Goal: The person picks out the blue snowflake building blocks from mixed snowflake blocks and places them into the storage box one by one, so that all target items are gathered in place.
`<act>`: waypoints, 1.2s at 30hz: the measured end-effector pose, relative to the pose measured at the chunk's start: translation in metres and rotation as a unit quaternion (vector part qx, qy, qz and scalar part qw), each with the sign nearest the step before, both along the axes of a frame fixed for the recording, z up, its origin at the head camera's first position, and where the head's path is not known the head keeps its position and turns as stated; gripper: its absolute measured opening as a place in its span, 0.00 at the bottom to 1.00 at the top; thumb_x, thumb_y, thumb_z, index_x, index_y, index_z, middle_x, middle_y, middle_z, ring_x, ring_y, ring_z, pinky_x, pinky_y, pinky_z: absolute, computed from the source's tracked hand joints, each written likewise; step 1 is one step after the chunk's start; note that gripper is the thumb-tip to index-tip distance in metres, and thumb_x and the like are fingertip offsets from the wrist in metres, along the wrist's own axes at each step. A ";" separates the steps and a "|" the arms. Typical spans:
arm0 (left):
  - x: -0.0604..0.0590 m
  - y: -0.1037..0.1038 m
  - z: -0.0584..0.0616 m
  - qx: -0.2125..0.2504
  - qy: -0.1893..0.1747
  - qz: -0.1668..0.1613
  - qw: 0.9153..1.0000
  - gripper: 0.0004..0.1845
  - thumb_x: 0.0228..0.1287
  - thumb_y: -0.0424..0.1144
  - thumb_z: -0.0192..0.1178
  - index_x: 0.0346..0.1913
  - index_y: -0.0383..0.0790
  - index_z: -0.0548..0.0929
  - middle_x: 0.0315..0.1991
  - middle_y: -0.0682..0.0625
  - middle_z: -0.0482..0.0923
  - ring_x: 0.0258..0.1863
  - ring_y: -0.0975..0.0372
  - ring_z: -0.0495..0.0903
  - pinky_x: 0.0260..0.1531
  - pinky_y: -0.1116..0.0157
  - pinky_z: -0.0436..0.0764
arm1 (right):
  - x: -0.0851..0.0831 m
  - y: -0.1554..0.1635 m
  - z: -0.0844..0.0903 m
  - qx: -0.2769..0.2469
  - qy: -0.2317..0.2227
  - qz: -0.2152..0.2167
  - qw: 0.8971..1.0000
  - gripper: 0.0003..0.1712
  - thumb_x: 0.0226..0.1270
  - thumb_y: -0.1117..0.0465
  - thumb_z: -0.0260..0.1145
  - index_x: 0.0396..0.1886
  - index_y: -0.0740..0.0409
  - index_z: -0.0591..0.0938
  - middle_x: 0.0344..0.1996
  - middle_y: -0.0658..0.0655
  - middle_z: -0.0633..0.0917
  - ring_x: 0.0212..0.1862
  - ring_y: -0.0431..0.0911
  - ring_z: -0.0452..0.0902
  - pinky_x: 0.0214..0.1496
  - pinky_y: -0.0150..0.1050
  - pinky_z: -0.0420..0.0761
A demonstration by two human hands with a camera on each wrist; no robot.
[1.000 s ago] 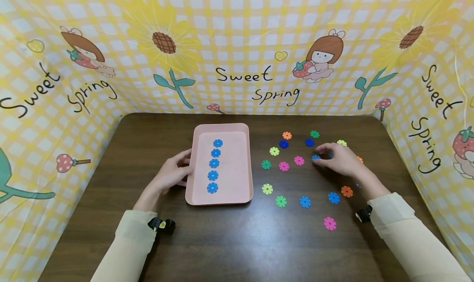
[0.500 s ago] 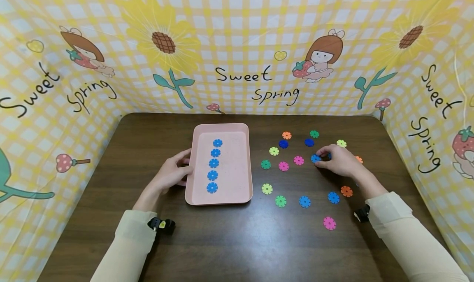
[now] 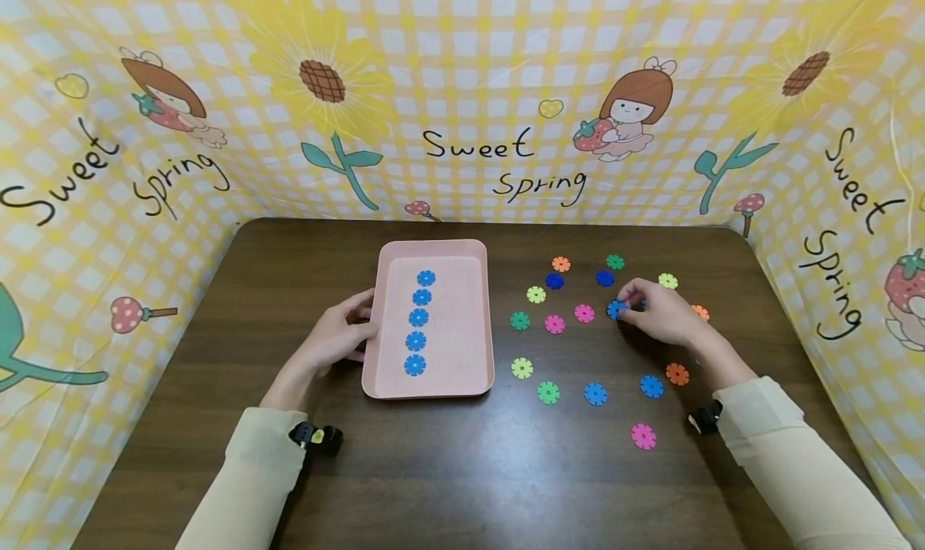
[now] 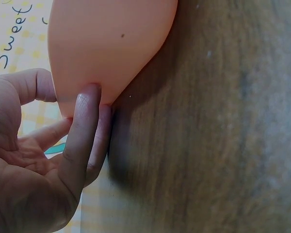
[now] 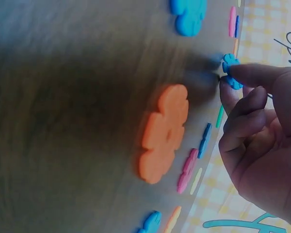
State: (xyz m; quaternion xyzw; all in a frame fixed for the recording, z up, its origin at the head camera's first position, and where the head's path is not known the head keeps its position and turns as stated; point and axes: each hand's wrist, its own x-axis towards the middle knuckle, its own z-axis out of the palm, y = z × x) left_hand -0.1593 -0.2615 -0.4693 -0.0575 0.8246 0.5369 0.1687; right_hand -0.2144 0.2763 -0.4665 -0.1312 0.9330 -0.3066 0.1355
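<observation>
A pink tray [image 3: 462,317] stands left of centre in the head view, with several blue notched building discs [image 3: 418,317] in a column inside it. My left hand [image 3: 338,335] grips the tray's left side; in the left wrist view its fingers [image 4: 87,111] lie against the outer wall and rim. To the right of the tray, my right hand [image 3: 661,313] pinches another blue notched building disc [image 5: 229,63] between thumb and forefinger. That disc looks tilted in the right wrist view; whether it touches the table cannot be told. The hand partly covers it.
Loose notched discs lie scattered on the dark wooden table [image 3: 462,470], among them a pink disc [image 3: 643,436], an orange disc [image 3: 677,373] and a green disc [image 3: 548,393]. A yellow checked cloth [image 3: 462,76] walls the table at the back and sides.
My right thumb and forefinger have closed on the blue disc, which sits at almost the same spot. The left hand and the tray stay put.
</observation>
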 end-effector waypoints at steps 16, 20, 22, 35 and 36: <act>-0.001 0.000 0.000 0.007 -0.002 -0.002 1.000 0.41 0.67 0.32 0.58 0.82 0.47 0.60 0.64 0.33 0.71 0.45 0.49 0.83 0.34 0.54 0.89 | 0.011 -0.045 0.020 -0.070 0.023 0.036 0.997 0.12 0.75 0.59 0.67 0.54 0.56 0.85 0.45 0.57 0.86 0.39 0.51 0.80 0.38 0.44 0.77; -0.001 0.000 -0.001 0.005 -0.003 -0.001 1.000 0.41 0.67 0.32 0.58 0.82 0.47 0.60 0.64 0.33 0.71 0.45 0.49 0.82 0.34 0.54 0.89 | 0.015 -0.066 0.023 -0.088 0.023 0.053 0.994 0.12 0.74 0.60 0.68 0.54 0.53 0.86 0.44 0.54 0.87 0.37 0.50 0.80 0.36 0.42 0.78; -0.001 0.000 -0.001 0.005 -0.004 0.000 1.000 0.41 0.67 0.32 0.58 0.82 0.47 0.60 0.64 0.33 0.71 0.45 0.49 0.82 0.34 0.54 0.89 | 0.017 -0.077 0.023 -0.096 0.025 0.066 0.993 0.12 0.73 0.60 0.69 0.54 0.52 0.87 0.44 0.53 0.87 0.39 0.49 0.81 0.36 0.42 0.79; 0.000 0.000 0.000 0.007 -0.007 0.001 1.000 0.41 0.67 0.32 0.58 0.83 0.48 0.60 0.65 0.34 0.71 0.46 0.48 0.82 0.35 0.54 0.89 | 0.037 -0.163 0.021 -0.144 0.018 0.144 0.979 0.12 0.71 0.56 0.72 0.52 0.45 0.88 0.40 0.43 0.87 0.19 0.44 0.68 0.22 0.35 0.68; 0.001 0.000 0.000 0.007 -0.007 0.001 1.000 0.41 0.68 0.32 0.58 0.82 0.47 0.60 0.65 0.34 0.71 0.46 0.48 0.82 0.35 0.54 0.89 | 0.039 -0.169 0.021 -0.145 0.014 0.151 0.978 0.12 0.71 0.57 0.72 0.52 0.46 0.88 0.40 0.43 0.87 0.19 0.43 0.66 0.21 0.35 0.69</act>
